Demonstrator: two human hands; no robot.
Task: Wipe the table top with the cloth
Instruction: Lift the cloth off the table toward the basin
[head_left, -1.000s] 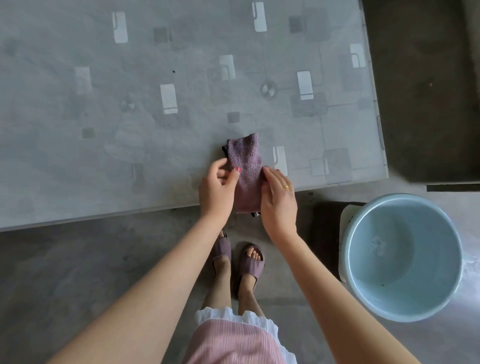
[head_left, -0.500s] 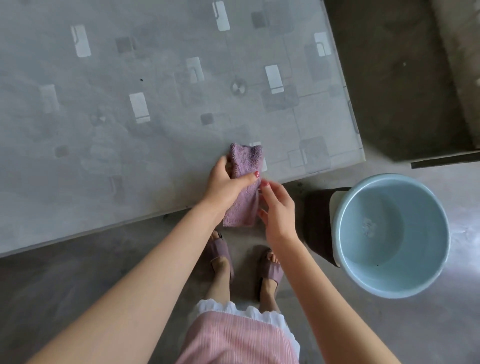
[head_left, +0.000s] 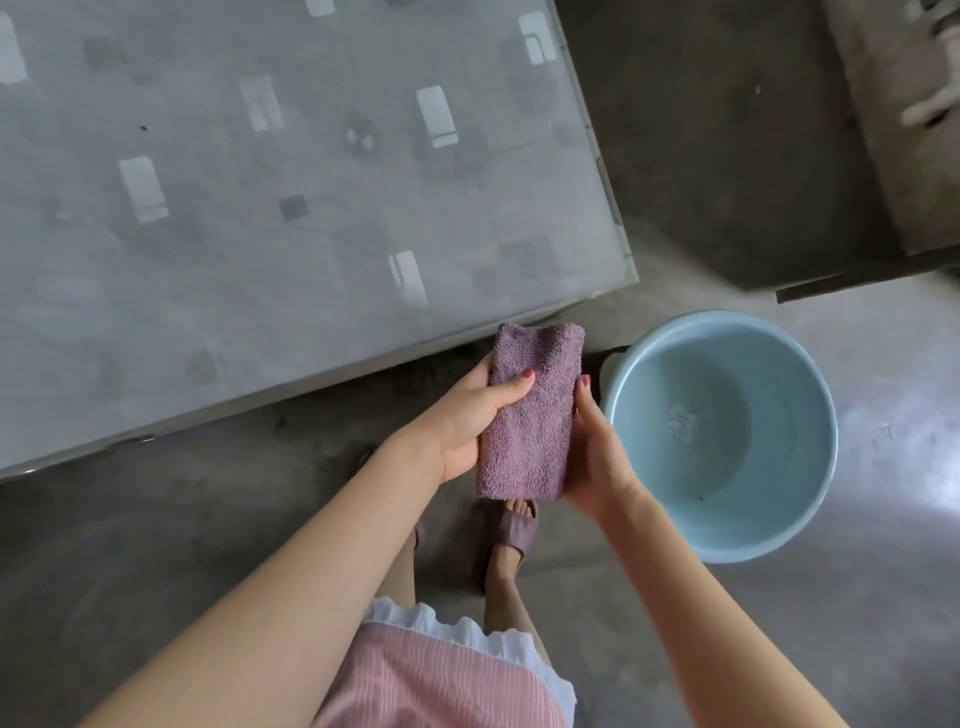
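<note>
Concrete floor, grey patterned table (head_left: 260, 208) upper left. Folded purple cloth (head_left: 530, 410) off table, gripped between left hand (head_left: 462, 415) and right hand (head_left: 597, 457), beside blue basin (head_left: 719, 441). Risk: loose fold slipping, cloth dropping onto dirty floor.

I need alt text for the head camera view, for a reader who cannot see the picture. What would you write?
Seen from above, a person's left hand and right hand hold a folded purple cloth over the floor, just off the near edge of a grey patterned table top. A light blue basin stands on the concrete floor to the right.
</note>
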